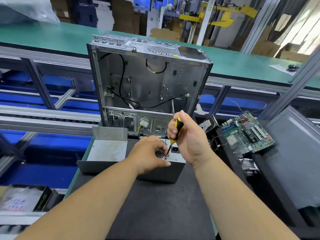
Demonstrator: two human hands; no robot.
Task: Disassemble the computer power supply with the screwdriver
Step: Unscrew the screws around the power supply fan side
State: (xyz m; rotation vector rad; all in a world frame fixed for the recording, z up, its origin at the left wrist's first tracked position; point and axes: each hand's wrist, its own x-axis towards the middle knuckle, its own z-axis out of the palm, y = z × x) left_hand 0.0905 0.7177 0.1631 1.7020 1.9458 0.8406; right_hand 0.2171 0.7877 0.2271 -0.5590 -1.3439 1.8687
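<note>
While right hand [187, 139] grips it, screwdriver [174, 134] near-upright, tip down on power supply [170, 168].

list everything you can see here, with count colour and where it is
power supply: one, grey metal, on the black mat in front of the person
screwdriver: one, yellow and black handle, tip down on a screw on the power supply's top face
computer case: one, silver, open and upright behind the power supply
metal cover: one, grey, left of the power supply
motherboard: one, green, lying to the right
black mat: one, under the power supply
green bench: one, behind the case
left hand: one, resting on the power supply's top, fingers by the screwdriver tip
right hand: one, gripping the screwdriver handle
</note>
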